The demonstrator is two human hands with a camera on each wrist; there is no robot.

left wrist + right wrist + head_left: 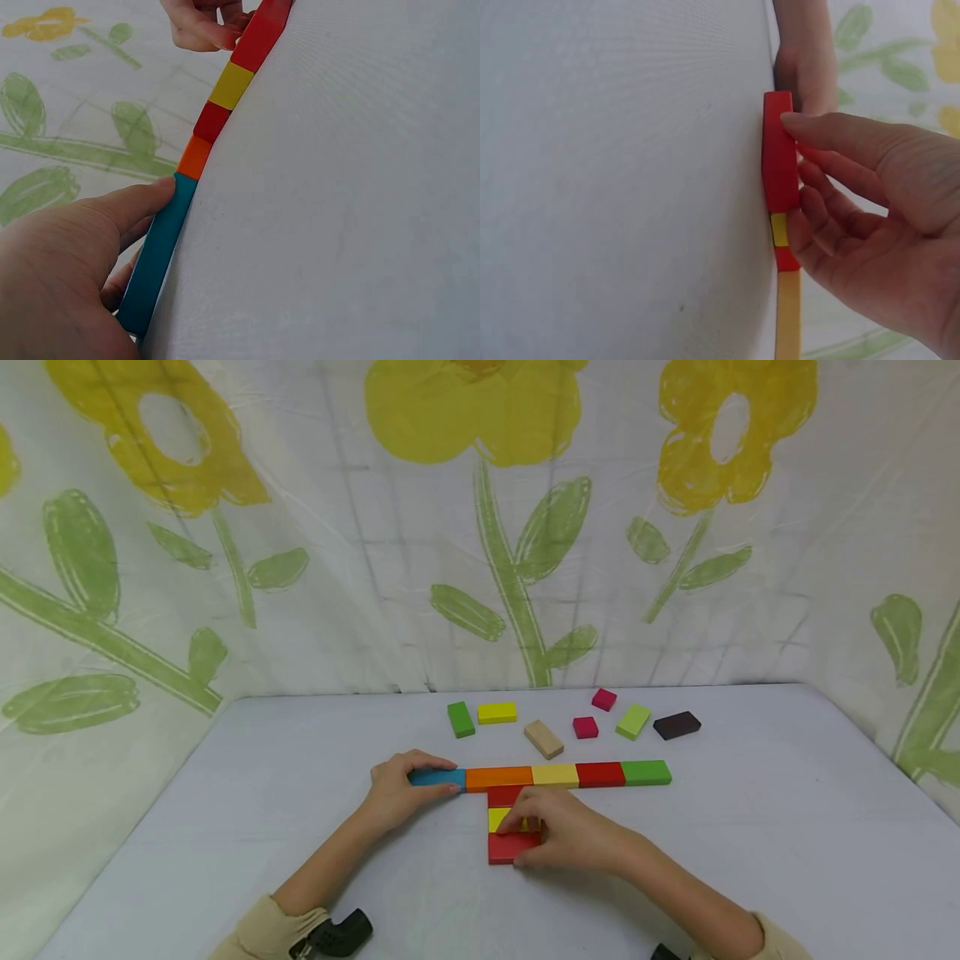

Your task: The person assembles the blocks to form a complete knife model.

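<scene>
A row of blocks runs left to right on the table: blue point(437, 781), orange point(498, 779), pale yellow point(554, 775), dark red point(600, 774) and green point(647, 772). Below the orange block, a short column comes toward me: a red block point(506, 796), a yellow block point(494, 820) and a nearer red block point(501, 849). My left hand point(397, 792) pinches the blue block at the row's left end, thumb on its near side. With thumb and fingers, my right hand point(577, 832) holds the nearer red block point(778, 161), partly covering the column's right side.
Behind the row lie loose blocks: green point(461, 720), yellow point(497, 713), tan wood point(543, 739), two crimson ones point(586, 727), lime point(633, 722) and dark brown point(677, 725). A white cloth with painted flowers point(472, 410) hangs behind the white table point(750, 835).
</scene>
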